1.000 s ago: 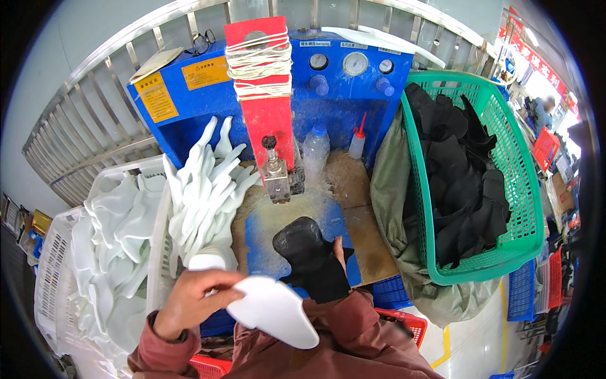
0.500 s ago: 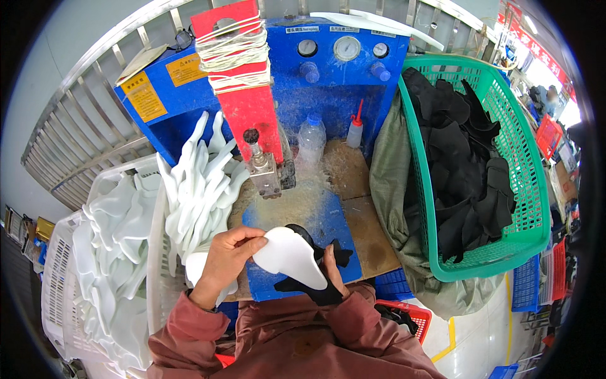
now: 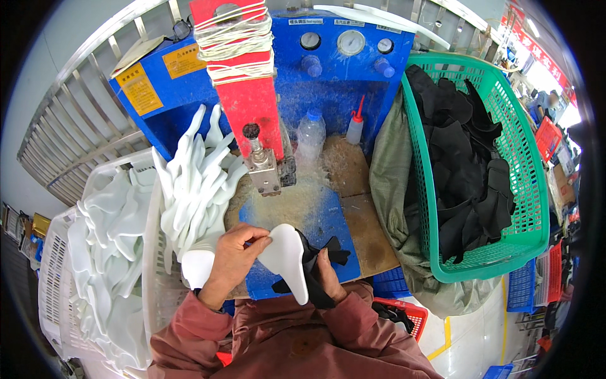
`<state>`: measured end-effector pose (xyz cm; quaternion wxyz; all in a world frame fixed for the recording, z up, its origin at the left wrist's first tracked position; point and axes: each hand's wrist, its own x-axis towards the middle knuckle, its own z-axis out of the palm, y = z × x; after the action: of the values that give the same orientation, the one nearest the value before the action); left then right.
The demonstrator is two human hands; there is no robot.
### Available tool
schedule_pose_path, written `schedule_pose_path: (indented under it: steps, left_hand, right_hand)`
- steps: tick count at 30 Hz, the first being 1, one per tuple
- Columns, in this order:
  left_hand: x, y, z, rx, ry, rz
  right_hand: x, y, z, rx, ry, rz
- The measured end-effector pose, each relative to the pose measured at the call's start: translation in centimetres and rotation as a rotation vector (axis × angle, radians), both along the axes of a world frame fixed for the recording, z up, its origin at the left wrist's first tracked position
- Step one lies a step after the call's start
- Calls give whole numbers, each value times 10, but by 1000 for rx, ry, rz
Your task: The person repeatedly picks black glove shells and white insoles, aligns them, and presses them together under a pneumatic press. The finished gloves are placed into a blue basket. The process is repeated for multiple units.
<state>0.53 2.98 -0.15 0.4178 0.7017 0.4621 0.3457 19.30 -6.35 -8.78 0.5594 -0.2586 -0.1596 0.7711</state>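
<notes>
Between finger and thumb of my left hand [image 3: 237,256] is the upper edge of a smooth white insole-shaped piece [image 3: 284,256]. Its broad rounded end points up, and its narrow end hangs down toward me. Behind and to the right of it is a crumpled black fabric piece [image 3: 334,252], with my right hand [image 3: 328,278] closed on it. Part of the fabric is hidden by the white piece. Both hands are over a blue board [image 3: 344,237] below the red machine arm [image 3: 249,120]; its metal head [image 3: 264,177] hangs just beyond them.
Left stands a white basket [image 3: 57,284] of similar white pieces, with a stacked pile of them [image 3: 196,189] beside the board. A green basket [image 3: 413,170] of black fabric pieces stands right. A clear bottle [image 3: 311,139] and a red-tipped squeeze bottle [image 3: 355,129] stand behind the machine head.
The white piece has turned more upright, its narrow end swinging left and away from my right hand. Both hands keep their hold.
</notes>
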Motion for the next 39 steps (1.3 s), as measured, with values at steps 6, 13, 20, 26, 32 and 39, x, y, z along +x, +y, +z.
schedule_pose_path:
  steps: [6, 13, 20, 26, 32, 39]
  left_hand:
    - [2, -2, -1, 19, 55, 20]
    - [9, 1, -3, -16, 133, 66]
    - [25, -44, 11, 831, 232, 27]
    - [40, -73, 18, 655, 368, -109]
    - [37, -78, 18, 619, 56, -105]
    - [43, -60, -11, 664, 303, 91]
  right_hand:
    - [0, 0, -15, 15, -50, -16]
    - [0, 0, -17, 148, -22, 9]
    - [2, 3, -9, 111, -98, -26]
    - [2, 9, -23, 134, -324, -51]
    - [7, 5, -21, 114, -205, -9]
    - [-2, 5, -14, 185, -211, 6]
